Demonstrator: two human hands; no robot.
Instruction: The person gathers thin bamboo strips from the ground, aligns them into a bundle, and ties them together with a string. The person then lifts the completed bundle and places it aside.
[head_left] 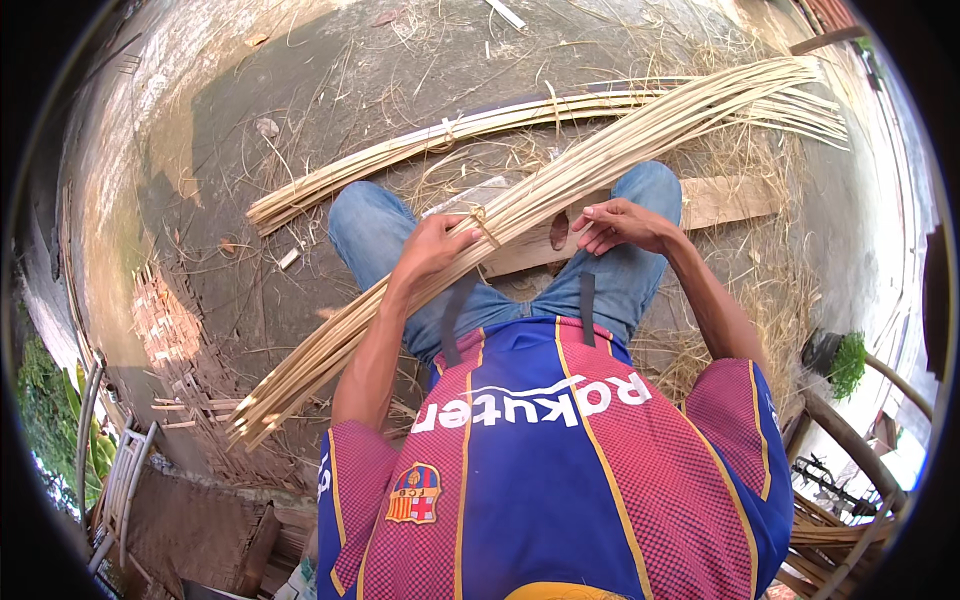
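A long bundle of pale, thin split strips, which look like bamboo or cane, (pixel 590 155) lies slanting across my lap, from the lower left to the upper right. A narrow tie (pixel 484 226) of the same material wraps round its middle. My left hand (pixel 436 246) grips the bundle beside this tie, with its fingertips at the knot. Over my right knee, just off the bundle's near side, my right hand (pixel 622 226) has its fingers loosely bent and apart. Nothing shows in it.
A second tied bundle of strips (pixel 350 170) rests on the ground beyond my knees. Beneath my legs is a wooden plank (pixel 732 200). Loose shavings (pixel 780 270) litter the ground, thickest at right. A frayed woven mat (pixel 170 320) is at left; bent poles (pixel 850 440) stand at lower right.
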